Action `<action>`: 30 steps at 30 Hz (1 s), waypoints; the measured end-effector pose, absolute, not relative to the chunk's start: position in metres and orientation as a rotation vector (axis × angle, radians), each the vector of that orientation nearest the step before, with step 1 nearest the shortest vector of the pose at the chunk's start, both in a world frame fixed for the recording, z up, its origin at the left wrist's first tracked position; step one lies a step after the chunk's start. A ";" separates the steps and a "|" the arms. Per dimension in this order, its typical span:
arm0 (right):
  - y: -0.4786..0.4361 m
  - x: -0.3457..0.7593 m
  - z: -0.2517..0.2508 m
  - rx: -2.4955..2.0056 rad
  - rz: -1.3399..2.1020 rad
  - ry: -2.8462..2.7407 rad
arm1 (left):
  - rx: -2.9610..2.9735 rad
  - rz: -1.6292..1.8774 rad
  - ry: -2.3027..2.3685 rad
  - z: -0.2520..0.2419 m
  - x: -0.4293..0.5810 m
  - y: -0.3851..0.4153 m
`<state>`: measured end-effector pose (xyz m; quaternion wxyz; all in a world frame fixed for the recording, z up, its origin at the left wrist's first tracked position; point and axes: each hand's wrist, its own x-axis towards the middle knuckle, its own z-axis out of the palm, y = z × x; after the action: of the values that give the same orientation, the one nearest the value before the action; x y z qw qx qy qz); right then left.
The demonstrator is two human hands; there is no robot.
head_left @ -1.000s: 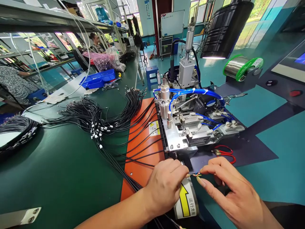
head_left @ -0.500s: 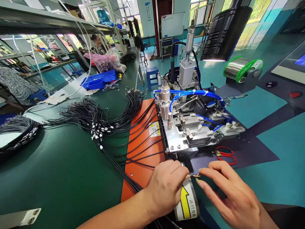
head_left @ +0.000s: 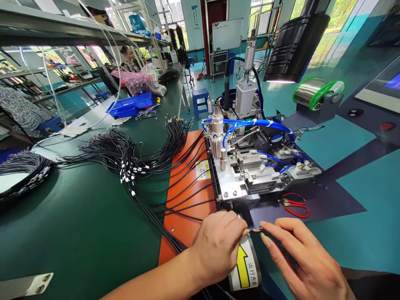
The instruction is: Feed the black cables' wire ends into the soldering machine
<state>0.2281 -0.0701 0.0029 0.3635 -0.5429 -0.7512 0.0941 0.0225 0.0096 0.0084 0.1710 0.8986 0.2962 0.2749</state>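
My left hand (head_left: 218, 241) is closed in a pinch on a cable, most of which its fingers hide. Thin coloured wires (head_left: 256, 230) stick out to the right past its thumb tip. At their far end is my right hand (head_left: 304, 250), its index fingertip at or touching the wires and its thumb apart below. Under both hands lies a curved plate (head_left: 245, 266) with a yellow arrow label. Black cables (head_left: 184, 214) cross the orange panel (head_left: 193, 146) to the edge of the metal soldering machine (head_left: 229, 179) just beyond.
Red-handled cutters (head_left: 295, 204) lie right of the machine. Bundles of black cables (head_left: 112, 150) spread over the green table (head_left: 93, 233). A solder wire spool (head_left: 317, 91) and a black lamp-like cylinder (head_left: 296, 46) are at the right. A blue bin (head_left: 131, 104) stands farther back, near a seated person (head_left: 129, 62).
My right thumb has moved slightly right and down, away from the wires, and the right hand has shifted a little right. My left hand stays in place.
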 end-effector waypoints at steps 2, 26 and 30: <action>-0.071 0.226 0.004 -1.417 0.282 -1.858 | 2.549 0.772 0.844 0.009 0.022 0.009; -0.066 0.222 0.001 -1.568 0.443 -1.727 | 2.534 0.783 0.860 0.009 0.022 0.009; -0.068 0.221 -0.002 -1.527 0.381 -1.740 | 2.526 0.769 0.861 0.010 0.022 0.009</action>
<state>0.2208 -0.0685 -0.0024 0.3875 -0.6000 -0.6837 0.1497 0.0220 0.0086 0.0102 0.1813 0.8944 0.3048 0.2724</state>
